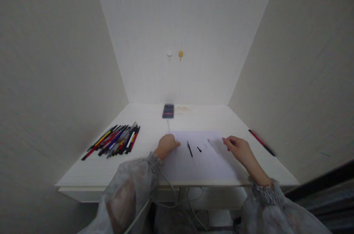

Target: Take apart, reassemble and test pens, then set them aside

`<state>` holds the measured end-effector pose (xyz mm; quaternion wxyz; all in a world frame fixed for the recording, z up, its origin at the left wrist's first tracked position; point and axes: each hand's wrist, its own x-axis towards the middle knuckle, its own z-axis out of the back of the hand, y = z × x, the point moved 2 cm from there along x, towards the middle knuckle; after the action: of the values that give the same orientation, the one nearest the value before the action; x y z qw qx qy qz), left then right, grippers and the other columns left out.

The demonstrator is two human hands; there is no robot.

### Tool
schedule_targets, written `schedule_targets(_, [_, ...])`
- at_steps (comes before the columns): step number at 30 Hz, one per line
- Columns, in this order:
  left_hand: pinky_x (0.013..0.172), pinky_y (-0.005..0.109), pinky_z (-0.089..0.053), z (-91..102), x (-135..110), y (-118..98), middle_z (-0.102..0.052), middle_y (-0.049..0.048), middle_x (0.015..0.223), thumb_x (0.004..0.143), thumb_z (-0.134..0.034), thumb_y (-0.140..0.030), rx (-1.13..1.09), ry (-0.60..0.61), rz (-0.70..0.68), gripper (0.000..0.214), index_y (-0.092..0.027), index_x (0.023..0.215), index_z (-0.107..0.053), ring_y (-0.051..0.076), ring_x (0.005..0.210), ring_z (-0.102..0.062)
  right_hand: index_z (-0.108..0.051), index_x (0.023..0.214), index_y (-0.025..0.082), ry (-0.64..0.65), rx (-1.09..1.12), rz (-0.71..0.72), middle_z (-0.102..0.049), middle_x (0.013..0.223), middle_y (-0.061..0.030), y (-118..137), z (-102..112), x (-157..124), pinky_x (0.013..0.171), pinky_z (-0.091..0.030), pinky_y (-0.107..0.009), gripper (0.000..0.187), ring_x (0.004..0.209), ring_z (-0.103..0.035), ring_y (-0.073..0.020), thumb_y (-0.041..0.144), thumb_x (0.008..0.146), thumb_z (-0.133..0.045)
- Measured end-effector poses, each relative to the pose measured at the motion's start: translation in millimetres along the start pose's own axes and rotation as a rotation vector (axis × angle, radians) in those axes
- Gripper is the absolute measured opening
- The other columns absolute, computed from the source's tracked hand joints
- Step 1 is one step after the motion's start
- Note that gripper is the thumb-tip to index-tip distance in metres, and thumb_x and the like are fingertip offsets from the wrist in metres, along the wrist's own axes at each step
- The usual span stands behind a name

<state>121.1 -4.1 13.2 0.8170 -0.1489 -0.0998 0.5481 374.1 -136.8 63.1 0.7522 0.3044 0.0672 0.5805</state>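
A white sheet of paper point(199, 160) lies on the white desk point(88, 171) in front of me. On it rest small pen parts: a thin black piece point(189, 149), a short black piece point(199, 149) and a pale piece point(209, 142). My left hand point(166, 145) sits curled at the sheet's left edge, its fingers closed; what they hold, if anything, is hidden. My right hand point(238, 148) rests at the sheet's right edge with fingers loosely bent, nothing seen in them, close to the pale piece.
Several pens point(114, 140) lie in a row on the desk's left side. A red and black pen point(261, 142) lies alone at the right. A dark phone point(168, 111) with a white cable stands at the back. Two hooks point(175, 55) hang on the wall.
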Motion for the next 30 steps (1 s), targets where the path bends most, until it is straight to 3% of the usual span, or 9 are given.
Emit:
schedule_targets(4, [0.059,0.026,-0.038,7.6,1.7,0.7,-0.06,0.0065,0.06,0.067,-0.048,-0.034,-0.154,-0.052,-0.046,0.026,-0.014,0.056,-0.059,0.017,0.062,-0.055,-0.053,0.053,0.018,0.037,0.1,-0.006,-0.054,0.045,0.0002,3.2,-3.1,4.2,0.045,-0.03,-0.022,0.037,0.042,-0.045,-0.011,0.043,0.076,-0.039])
schedule_targets(8, [0.053,0.022,-0.037,9.2,1.2,0.9,-0.053,0.0006,0.05,0.071,-0.044,-0.036,-0.572,-0.087,-0.085,0.029,-0.015,0.054,-0.053,0.012,0.053,-0.05,-0.053,0.054,0.017,0.071,0.179,0.031,-0.052,0.045,0.0002,13.9,-8.5,10.5,0.045,-0.03,-0.022,0.035,0.043,-0.044,-0.011,0.042,0.075,-0.039])
schedule_targets(11, [0.052,0.021,-0.038,5.9,-2.1,-1.9,-0.05,-0.0006,0.049,0.073,-0.044,-0.037,-0.953,-0.016,-0.084,0.029,-0.014,0.054,-0.049,0.01,0.049,-0.048,-0.052,0.053,0.017,0.085,0.217,0.065,-0.051,0.045,0.0006,25.5,-14.6,15.2,0.045,-0.031,-0.021,0.035,0.044,-0.044,-0.0106,0.041,0.075,-0.04])
schedule_targets(15, [0.057,0.022,-0.043,5.8,-7.9,-9.8,-0.057,0.0025,0.06,0.073,-0.048,-0.037,-1.263,0.088,-0.048,0.026,-0.014,0.062,-0.053,0.01,0.055,-0.053,-0.054,0.056,0.016,0.189,0.289,0.11,-0.052,0.047,0.0007,47.1,-29.0,18.9,0.043,-0.033,-0.02,0.033,0.042,-0.044,-0.0095,0.039,0.076,-0.042])
schedule_targets(23, [0.064,0.024,-0.047,8.9,-12.6,-19.8,-0.061,0.0036,0.07,0.074,-0.05,-0.036,-1.496,0.058,-0.062,0.023,-0.014,0.07,-0.055,0.011,0.065,-0.057,-0.053,0.069,0.015,0.44,0.579,0.166,-0.058,0.056,0.0,99.0,-58.0,18.0,0.04,-0.037,-0.017,0.027,0.042,-0.05,-0.0076,0.038,0.077,-0.044])
schedule_targets(30, [0.072,0.026,-0.047,9.2,-13.1,-18.5,-0.063,0.0032,0.075,0.074,-0.052,-0.035,-1.649,0.014,-0.06,0.021,-0.015,0.072,-0.054,0.013,0.073,-0.06,-0.048,0.09,0.017,0.39,0.765,0.235,-0.059,0.066,0.0014,111.2,-74.5,23.7,0.049,-0.045,-0.021,0.025,0.053,-0.056,-0.0097,0.034,0.072,-0.053])
